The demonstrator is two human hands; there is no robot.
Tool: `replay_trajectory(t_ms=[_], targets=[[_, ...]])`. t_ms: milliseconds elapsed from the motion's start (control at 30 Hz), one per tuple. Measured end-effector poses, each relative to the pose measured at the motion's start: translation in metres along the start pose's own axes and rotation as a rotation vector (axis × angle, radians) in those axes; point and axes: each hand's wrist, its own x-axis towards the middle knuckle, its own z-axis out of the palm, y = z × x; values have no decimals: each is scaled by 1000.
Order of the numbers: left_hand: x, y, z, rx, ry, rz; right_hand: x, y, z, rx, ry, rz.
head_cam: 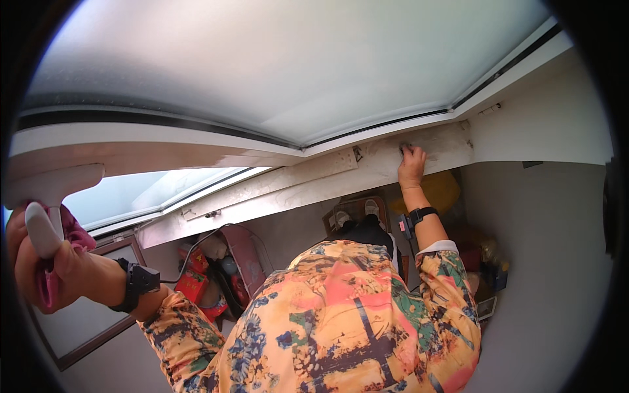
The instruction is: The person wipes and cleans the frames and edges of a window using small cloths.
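My left hand (pixel 73 270) is at the far left, its fingers wrapped around a pink cloth (pixel 76 231). The same hand is up against a white, T-shaped plastic piece (pixel 64 182) that looks like a window handle, with a rounded white lever (pixel 42 231) in front of the fingers. My right hand (pixel 412 167) reaches out to a dirty white window sill (pixel 314 182). Its bunched fingertips touch the smudged surface beside a small dark spot; whether they pinch anything is hidden. Above both hands spreads a frosted window pane (pixel 295 64) in a white frame.
My shoes stand on a stool or chair (pixel 388 209). Below the sill are red packages (pixel 192 285), a pink container (pixel 245 260) and a yellow item (pixel 440 191). A brown-framed panel (pixel 83 339) leans at lower left. A cable (pixel 189 258) runs from my left wrist.
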Motion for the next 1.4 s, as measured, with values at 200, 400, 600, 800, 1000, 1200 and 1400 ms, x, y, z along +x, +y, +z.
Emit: replay_trajectory(t_ms=[200,400,600,800,1000,1200,1400], targets=[[20,14,21,-123,-120,19,22,-35,-11,498,60,407],[45,15,37,-152,-316,241,-24,-141,18,1168,-580,798],[83,52,40,-102,-327,200,-42,-283,67,951,-502,99],[96,127,63,36,-372,295,-79,-354,96,851,-388,-506],[119,166,64,63,-398,347,-77,-371,118,198,-543,-1104],[121,157,45,26,-430,443,-51,-329,101,202,-351,-1126],[122,126,47,-4,-378,526,-44,-263,148,397,-286,-928]])
